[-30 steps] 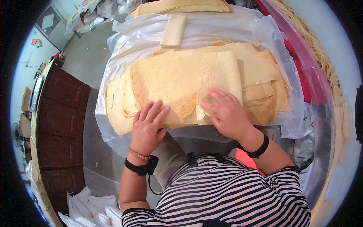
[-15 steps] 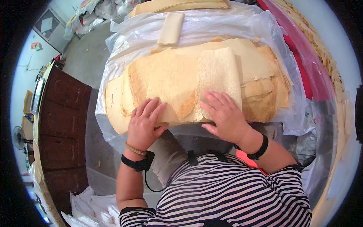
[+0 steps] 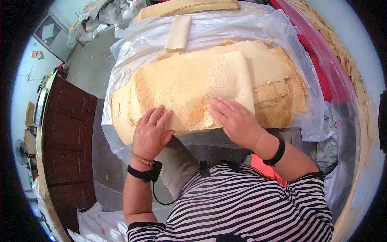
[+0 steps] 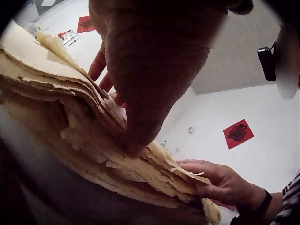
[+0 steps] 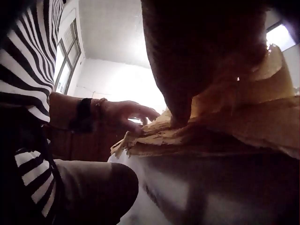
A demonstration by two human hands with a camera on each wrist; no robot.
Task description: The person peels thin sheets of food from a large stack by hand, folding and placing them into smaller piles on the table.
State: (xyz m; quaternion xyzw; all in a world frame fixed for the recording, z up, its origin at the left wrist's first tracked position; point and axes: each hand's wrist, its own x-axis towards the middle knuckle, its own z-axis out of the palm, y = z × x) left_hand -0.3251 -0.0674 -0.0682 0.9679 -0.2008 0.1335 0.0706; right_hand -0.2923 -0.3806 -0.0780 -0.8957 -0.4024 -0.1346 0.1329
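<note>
In the head view, a pale-yellow sheet that looks like dried tofu skin (image 3: 173, 80) lies on a layered stack of such sheets (image 3: 274, 101), its right part folded over into a flap (image 3: 229, 80). My left hand (image 3: 152, 131) rests on the sheet's front left, fingers straight, thumb at the stack's front edge. On the flap's front part lie the straight fingers of my right hand (image 3: 238, 123); its thumb is low at the front edge. The left wrist view shows the ragged layers of the stack (image 4: 79, 93) beside my dark, shadowed left hand (image 4: 150, 70).
White plastic sheeting (image 3: 225, 24) covers the surface under the stack. A narrow folded piece (image 3: 178, 33) lies behind it, with more yellow sheets (image 3: 189, 7) at the far edge. A dark wooden cabinet (image 3: 66, 133) stands to the left; pink cloth (image 3: 318, 68) runs along the right.
My right hand lifted its thumb outward half a second ago and now has it back at the edge, with the hand slightly further left. My left hand has shifted slightly left.
</note>
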